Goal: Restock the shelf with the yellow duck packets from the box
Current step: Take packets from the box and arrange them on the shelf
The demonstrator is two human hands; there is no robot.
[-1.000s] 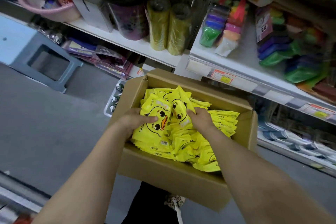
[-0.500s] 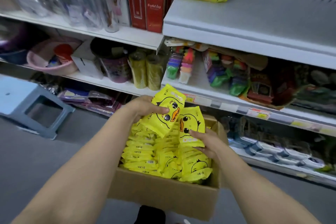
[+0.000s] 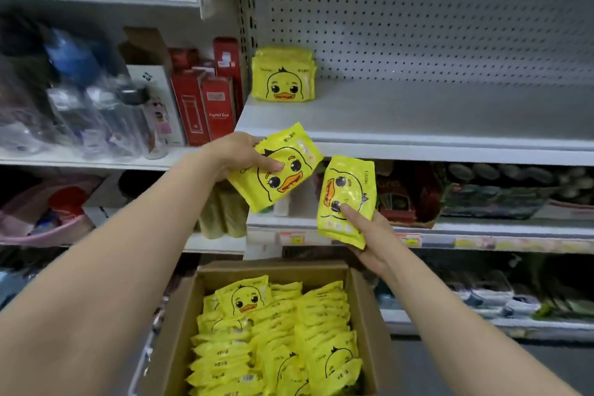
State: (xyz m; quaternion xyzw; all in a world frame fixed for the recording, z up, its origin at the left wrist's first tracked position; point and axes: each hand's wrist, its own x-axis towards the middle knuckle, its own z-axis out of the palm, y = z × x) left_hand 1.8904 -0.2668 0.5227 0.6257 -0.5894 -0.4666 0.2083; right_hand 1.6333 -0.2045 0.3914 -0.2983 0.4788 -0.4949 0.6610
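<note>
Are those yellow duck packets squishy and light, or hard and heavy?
Probably light: the left hand holds one duck packet by its edge alone. Likely soft but well stuffed: the second packet in the right hand stands up from its lower end without drooping. Both look shiny, so maybe a bit slippery.

The duck packets (image 3: 283,77) are bright yellow — each printed with a duck face: black eyes, orange bill, a small black tuft. The box (image 3: 167,350) is plain brown cardboard. The shelf (image 3: 434,125) is pale grey, its back panel (image 3: 434,29) dotted with rows of small holes — beside it stand red cartons (image 3: 205,109) with pale lettering
</note>
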